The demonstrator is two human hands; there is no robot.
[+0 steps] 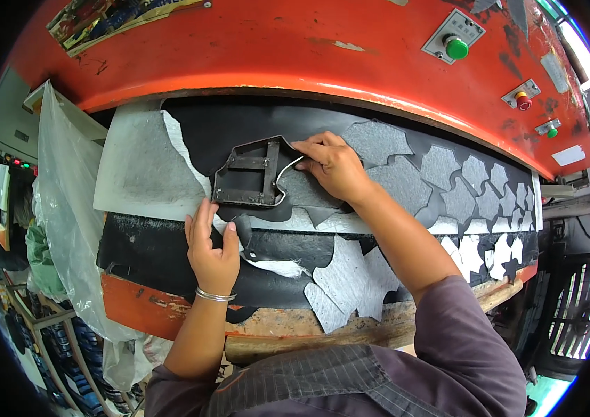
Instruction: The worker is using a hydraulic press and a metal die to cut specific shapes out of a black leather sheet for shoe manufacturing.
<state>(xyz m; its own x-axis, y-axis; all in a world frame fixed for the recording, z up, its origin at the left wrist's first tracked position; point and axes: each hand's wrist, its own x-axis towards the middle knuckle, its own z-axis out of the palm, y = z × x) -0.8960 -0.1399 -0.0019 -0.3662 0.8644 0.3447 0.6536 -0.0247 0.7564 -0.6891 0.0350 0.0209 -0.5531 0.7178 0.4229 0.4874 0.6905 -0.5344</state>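
Observation:
A dark metal cutting die, with a shaped outline and inner crossbars, lies on a black sheet. My right hand pinches the die's upper right edge between thumb and fingers. At the die's lower left corner is my left hand, its fingers stretched out and its thumb apart. The fingertips are close to the die; whether they touch it I cannot tell. Right of the die, several shaped cutouts in the sheet show a grey layer underneath. A torn sheet edge runs beside the die's left side.
A red machine beam spans the far side, with green and red buttons at the right. Pale cut pieces lie along the near edge, above a wooden bar. Clear plastic sheeting hangs at the left.

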